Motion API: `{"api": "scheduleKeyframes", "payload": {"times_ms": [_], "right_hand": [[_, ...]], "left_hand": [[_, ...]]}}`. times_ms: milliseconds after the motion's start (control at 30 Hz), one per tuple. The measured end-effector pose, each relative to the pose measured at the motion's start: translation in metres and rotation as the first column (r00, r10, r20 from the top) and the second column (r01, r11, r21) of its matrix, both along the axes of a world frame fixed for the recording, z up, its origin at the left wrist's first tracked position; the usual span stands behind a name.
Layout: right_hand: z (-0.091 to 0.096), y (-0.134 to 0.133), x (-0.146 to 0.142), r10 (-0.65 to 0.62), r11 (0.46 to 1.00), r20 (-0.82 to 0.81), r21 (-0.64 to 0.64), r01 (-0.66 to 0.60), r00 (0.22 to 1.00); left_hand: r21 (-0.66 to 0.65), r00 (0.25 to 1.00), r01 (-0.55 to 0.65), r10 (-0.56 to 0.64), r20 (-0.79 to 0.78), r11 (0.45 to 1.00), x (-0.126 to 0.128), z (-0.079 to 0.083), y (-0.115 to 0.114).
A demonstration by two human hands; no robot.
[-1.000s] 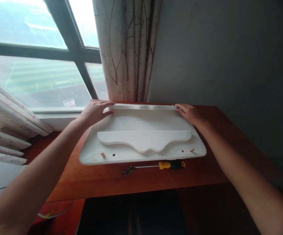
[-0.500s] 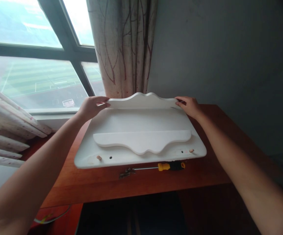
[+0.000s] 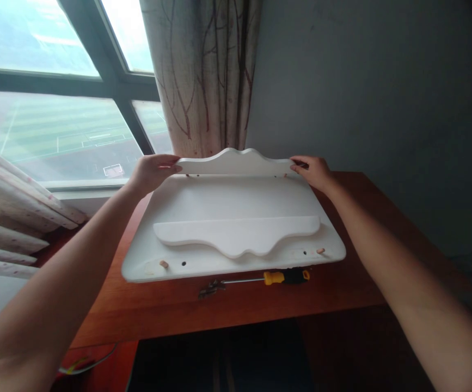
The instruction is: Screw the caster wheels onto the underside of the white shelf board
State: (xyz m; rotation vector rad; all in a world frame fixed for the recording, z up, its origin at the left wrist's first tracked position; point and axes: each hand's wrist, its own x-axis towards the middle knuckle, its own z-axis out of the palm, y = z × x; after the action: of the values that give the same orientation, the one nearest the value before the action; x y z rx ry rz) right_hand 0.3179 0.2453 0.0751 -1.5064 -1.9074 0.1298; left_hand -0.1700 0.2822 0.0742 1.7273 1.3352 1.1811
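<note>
My left hand (image 3: 154,170) and my right hand (image 3: 312,170) pinch the two ends of a white wavy-edged panel (image 3: 236,162). It stands upright, wavy edge up, just above the far edge of a white board (image 3: 223,196). Under the panel, near its ends, small dowels and dark holes show in the board. A second white wavy panel (image 3: 236,231) lies flat on the board, its curve towards me. Along the near edge stand a left wooden dowel (image 3: 164,264) and a right wooden dowel (image 3: 320,251), each with a dark hole beside it.
A yellow-and-black screwdriver (image 3: 274,278) lies on the brown wooden table (image 3: 236,310) by the board's near edge. Several small metal screws (image 3: 210,288) are at its tip. A curtain (image 3: 207,81) and window (image 3: 56,130) are behind on the left, a grey wall (image 3: 354,87) on the right.
Both hands have raised the far wavy panel slightly, so the dowels and holes under it now show. The flat panel, screwdriver and screws have stayed in place.
</note>
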Motion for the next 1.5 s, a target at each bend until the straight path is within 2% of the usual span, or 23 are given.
{"api": "scheduleKeyframes", "payload": {"times_ms": [333,633,900,1167,1500], "right_hand": [[0.004,-0.005,-0.002,-0.014,1.0,-0.02,-0.023,0.014,1.0],[0.006,-0.001,-0.002,-0.018,0.999,-0.017,-0.048,0.017,1.0],[0.005,0.002,0.0,-0.019,0.998,-0.007,-0.062,0.018,1.0],[0.004,0.011,0.0,-0.021,0.99,-0.091,-0.138,0.008,0.996],[0.001,0.006,0.005,0.016,0.991,-0.101,-0.128,-0.029,0.995]], "left_hand": [[-0.044,0.999,0.009,-0.007,0.041,0.999,0.0,0.005,-0.003],[-0.05,1.0,0.009,-0.008,0.016,0.999,0.0,0.001,0.01],[-0.058,0.999,0.02,-0.018,0.035,0.998,0.002,0.002,0.01],[-0.189,0.995,0.019,0.0,0.099,0.982,0.005,0.009,0.014],[-0.155,0.998,-0.015,0.025,0.061,0.988,0.005,0.009,0.001]]}}
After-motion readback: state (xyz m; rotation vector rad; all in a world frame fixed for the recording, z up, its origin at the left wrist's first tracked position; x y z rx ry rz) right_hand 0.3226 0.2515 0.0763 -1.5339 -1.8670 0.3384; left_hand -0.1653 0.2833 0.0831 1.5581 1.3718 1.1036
